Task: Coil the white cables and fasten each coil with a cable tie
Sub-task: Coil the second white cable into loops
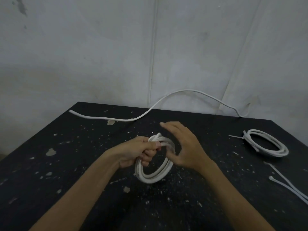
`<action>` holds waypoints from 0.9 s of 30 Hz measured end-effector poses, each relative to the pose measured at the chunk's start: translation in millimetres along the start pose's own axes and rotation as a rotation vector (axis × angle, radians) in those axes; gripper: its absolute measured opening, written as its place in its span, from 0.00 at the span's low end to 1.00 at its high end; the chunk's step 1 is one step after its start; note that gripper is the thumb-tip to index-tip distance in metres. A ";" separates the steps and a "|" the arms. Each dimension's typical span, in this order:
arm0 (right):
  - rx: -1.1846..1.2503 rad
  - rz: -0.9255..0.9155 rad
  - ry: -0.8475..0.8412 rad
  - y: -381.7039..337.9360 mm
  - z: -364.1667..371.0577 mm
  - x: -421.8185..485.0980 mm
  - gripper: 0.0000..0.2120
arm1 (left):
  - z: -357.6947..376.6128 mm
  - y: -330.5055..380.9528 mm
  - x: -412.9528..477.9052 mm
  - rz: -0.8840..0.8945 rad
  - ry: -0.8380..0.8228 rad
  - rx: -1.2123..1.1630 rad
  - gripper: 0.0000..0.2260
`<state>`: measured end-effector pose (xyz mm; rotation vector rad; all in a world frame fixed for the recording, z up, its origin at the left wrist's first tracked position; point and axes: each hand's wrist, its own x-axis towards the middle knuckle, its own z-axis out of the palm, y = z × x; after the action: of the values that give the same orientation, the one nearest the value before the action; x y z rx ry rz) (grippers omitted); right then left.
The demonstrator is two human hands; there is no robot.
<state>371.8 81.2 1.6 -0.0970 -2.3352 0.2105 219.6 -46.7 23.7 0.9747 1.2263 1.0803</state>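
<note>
Cable coil (150,179) at centre frame, low over the speckled black table (66,164). Clamped at its upper left by the left hand (138,150), fingers curled round the bundled loops. Right hand (185,147) just right of it, fingers straight and spread, thumb perhaps brushing the loops. Tied coil (270,147) near right edge; loose cable (116,118) across upper middle; spare cable ties (286,185) lower right.

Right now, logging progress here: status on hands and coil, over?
Left hand: grip on round coil of white cable. Right hand open beside it. No tie seen on it; loose white plastic cable ties at right. Nothing in the way.
</note>
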 end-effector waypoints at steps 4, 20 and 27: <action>-0.222 -0.194 -0.161 2.0 9.2 3.7 0.27 | -2.4 -0.8 7.0 -0.067 -0.070 0.061 0.10; -0.239 -0.116 0.150 12.7 50.4 -8.4 0.13 | -1.9 -9.8 10.0 0.070 -0.041 0.381 0.05; -0.321 -0.104 0.198 5.1 53.5 -11.0 0.11 | -2.5 -22.7 6.3 0.199 0.022 0.454 0.05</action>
<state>341.2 78.2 -43.8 -0.1468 -2.1516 -0.2186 219.4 -45.6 -0.1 1.4585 1.4503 0.9831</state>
